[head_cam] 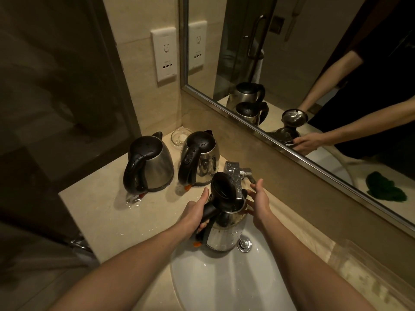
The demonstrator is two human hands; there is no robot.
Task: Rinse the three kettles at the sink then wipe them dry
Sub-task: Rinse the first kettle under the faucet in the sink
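Note:
Over the white sink (215, 286) my left hand (195, 213) grips the black handle of a steel kettle (224, 232). Its black lid (222, 188) stands flipped open under the chrome tap (234, 176). My right hand (258, 200) lies against the kettle's far rim with fingers straight. Two more steel kettles stand wet on the counter to the left, one at the far left (150, 164) and one beside the tap (199, 160), both with lids down.
A glass dish (179, 136) sits in the counter corner behind the kettles. A wall socket (165, 53) is above it. The mirror (314, 63) runs along the back and reflects a green cloth (385, 187). A clear tray (368, 272) lies at the right. Puddles dot the counter (112, 209).

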